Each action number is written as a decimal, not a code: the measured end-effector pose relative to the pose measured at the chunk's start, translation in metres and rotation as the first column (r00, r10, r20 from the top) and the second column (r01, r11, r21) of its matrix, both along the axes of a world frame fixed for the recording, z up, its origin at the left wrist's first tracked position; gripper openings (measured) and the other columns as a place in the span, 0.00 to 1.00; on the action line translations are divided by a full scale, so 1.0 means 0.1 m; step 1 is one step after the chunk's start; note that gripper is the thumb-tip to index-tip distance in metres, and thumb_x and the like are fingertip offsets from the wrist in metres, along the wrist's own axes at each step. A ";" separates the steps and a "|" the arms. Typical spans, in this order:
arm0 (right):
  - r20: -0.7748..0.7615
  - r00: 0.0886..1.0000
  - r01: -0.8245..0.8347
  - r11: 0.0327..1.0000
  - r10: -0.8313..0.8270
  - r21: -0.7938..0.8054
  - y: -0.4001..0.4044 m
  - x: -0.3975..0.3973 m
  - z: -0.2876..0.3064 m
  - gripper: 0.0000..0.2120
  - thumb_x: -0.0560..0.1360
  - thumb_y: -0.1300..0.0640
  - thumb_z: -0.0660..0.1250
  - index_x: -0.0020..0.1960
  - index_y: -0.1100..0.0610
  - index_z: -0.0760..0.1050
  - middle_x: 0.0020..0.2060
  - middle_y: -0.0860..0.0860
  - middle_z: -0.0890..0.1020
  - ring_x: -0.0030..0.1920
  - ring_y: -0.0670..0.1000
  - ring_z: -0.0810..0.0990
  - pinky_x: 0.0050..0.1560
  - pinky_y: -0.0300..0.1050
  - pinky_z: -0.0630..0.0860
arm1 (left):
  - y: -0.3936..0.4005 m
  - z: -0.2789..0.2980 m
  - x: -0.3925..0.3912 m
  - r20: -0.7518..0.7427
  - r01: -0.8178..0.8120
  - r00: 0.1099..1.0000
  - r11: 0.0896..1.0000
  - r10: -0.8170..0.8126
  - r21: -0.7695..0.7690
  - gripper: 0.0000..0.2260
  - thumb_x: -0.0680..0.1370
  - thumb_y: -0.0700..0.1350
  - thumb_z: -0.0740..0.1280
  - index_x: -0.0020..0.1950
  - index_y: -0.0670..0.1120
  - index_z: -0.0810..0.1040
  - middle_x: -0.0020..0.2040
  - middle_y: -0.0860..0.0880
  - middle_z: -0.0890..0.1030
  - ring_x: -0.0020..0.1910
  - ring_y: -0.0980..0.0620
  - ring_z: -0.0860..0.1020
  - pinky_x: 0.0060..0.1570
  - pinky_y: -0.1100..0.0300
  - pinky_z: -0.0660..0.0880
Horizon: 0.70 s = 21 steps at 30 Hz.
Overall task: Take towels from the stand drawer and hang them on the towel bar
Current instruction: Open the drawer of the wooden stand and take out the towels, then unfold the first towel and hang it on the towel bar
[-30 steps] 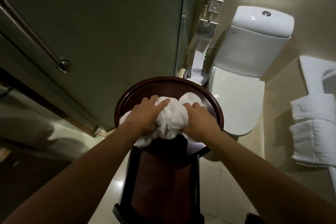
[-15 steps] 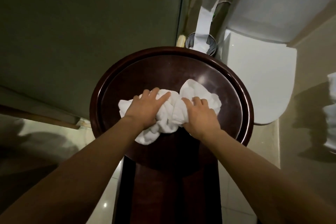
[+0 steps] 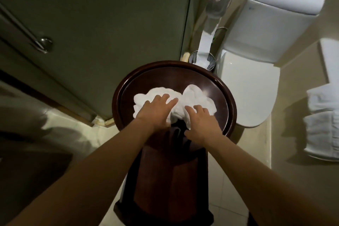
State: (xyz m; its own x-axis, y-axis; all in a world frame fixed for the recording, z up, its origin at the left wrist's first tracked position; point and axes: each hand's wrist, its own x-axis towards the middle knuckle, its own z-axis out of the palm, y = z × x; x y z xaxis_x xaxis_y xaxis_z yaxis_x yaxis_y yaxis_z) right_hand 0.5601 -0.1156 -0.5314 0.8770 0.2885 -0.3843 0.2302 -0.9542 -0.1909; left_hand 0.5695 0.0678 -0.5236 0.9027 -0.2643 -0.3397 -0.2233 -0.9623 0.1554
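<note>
A round dark wooden stand (image 3: 222, 95) fills the middle of the view, and everything else sits around it. A crumpled white towel (image 3: 194, 95) lies bunched on the stand's top, toward the near edge, with part of it drooping over that edge. The left hand (image 3: 156, 111) rests flat on the left part of the towel, fingers spread and mostly straight, pressing down rather than gripping. The right hand (image 3: 200, 123) sits on the right part, fingers curled loosely into the cloth; whether it has real hold of it cannot be told. Behind the stand and to its right stands a white toilet (image 3: 256, 79). Just behind the stand is a small bin (image 3: 211, 60). Far right of the stand, folded white towels (image 3: 321, 115) hang on the wall. Left of the stand, a metal bar (image 3: 22, 29) runs along a frosted door (image 3: 100, 24).
</note>
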 end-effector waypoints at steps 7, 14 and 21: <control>-0.133 0.981 -0.143 0.990 0.140 -0.016 -0.28 -1.45 -0.41 0.44 0.70 0.43 0.71 0.79 0.50 0.54 0.73 0.56 0.64 0.73 0.61 0.64 0.67 0.60 0.69 | -0.20 -0.49 -1.54 -0.155 0.010 0.988 0.997 0.002 0.079 0.43 0.74 0.57 0.72 0.81 0.53 0.52 0.79 0.45 0.56 0.75 0.40 0.60 0.64 0.40 0.70; -0.339 0.909 -0.272 0.961 0.244 -0.038 -0.30 -2.65 -1.19 0.47 0.69 0.39 0.72 0.79 0.48 0.51 0.76 0.55 0.60 0.77 0.59 0.58 0.74 0.63 0.60 | -0.27 -1.30 -2.75 -0.340 0.057 0.940 0.997 -0.033 0.060 0.43 0.73 0.59 0.72 0.80 0.55 0.51 0.78 0.45 0.58 0.75 0.42 0.62 0.68 0.42 0.66; -0.312 0.917 -0.274 0.961 0.246 -0.047 -0.27 -3.05 -1.68 0.42 0.72 0.43 0.72 0.78 0.50 0.54 0.74 0.55 0.64 0.76 0.58 0.60 0.73 0.60 0.63 | -0.18 -1.85 -3.25 -0.394 0.145 0.913 0.987 -0.107 0.069 0.42 0.73 0.56 0.73 0.80 0.54 0.52 0.77 0.46 0.60 0.75 0.44 0.62 0.71 0.44 0.65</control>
